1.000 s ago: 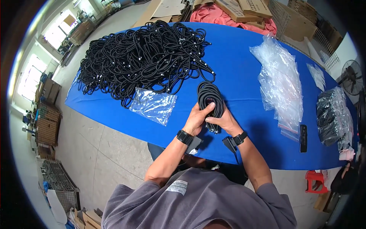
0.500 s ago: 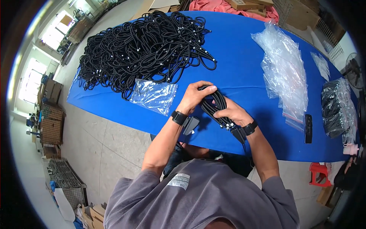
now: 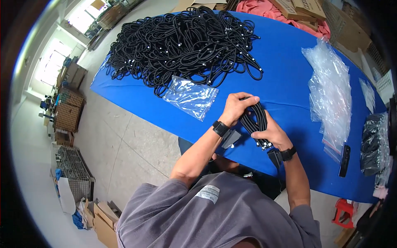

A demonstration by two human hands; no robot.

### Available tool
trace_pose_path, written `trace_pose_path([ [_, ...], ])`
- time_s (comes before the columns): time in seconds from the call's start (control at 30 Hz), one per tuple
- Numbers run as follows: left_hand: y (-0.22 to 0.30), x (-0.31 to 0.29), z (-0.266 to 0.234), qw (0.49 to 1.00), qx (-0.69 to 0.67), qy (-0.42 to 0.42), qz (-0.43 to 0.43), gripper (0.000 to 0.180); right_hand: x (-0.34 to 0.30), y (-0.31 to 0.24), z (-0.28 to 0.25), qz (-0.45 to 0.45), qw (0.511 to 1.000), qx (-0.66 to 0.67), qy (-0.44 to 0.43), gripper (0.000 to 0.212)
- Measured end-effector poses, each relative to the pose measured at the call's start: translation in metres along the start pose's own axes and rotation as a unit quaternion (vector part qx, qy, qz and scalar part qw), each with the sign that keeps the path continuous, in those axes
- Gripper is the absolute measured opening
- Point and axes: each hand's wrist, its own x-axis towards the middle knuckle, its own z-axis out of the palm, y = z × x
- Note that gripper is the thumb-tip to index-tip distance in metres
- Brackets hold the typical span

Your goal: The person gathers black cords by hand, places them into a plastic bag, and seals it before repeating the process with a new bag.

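Observation:
Between my hands is a bundle of black elastic cord loops [image 3: 254,120], its pale metal-like ends gathered at the lower side. My left hand [image 3: 236,108] is closed on the upper end of the bundle, thumb laid across the cords. My right hand [image 3: 273,131] grips the lower right part, thumb on top near the pale ends. Both wrists wear black straps with small boxes on them. Left of the bundle, a clear plastic bag [image 3: 191,97] lies flat on the blue tabletop [image 3: 281,89]. Beyond it spreads a large heap of black cord loops [image 3: 178,47].
A long stack of clear plastic bags [image 3: 331,93] lies on the right, with a dark slim device [image 3: 344,161] by its near end. Bagged black cords [image 3: 373,144] sit at the far right edge. A red stool [image 3: 344,213] stands on the floor below.
The whole view has shifted, so the table and heap appear farther right. Both hands keep hold of the bundle, with little change in grip.

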Motion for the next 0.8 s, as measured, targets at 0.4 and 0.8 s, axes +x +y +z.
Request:
trace_pose_path([
  [0.4,-0.019,-0.039,-0.103,0.751,0.617,0.134,0.195,0.045,-0.023,0.026,-0.020,0.062,0.973,0.221,0.006,0.073],
  [0.8,-0.040,-0.037,-0.128,0.838,0.537,0.096,0.018,0.026,-0.025,0.026,-0.016,0.039,0.978,0.204,0.015,0.072],
])
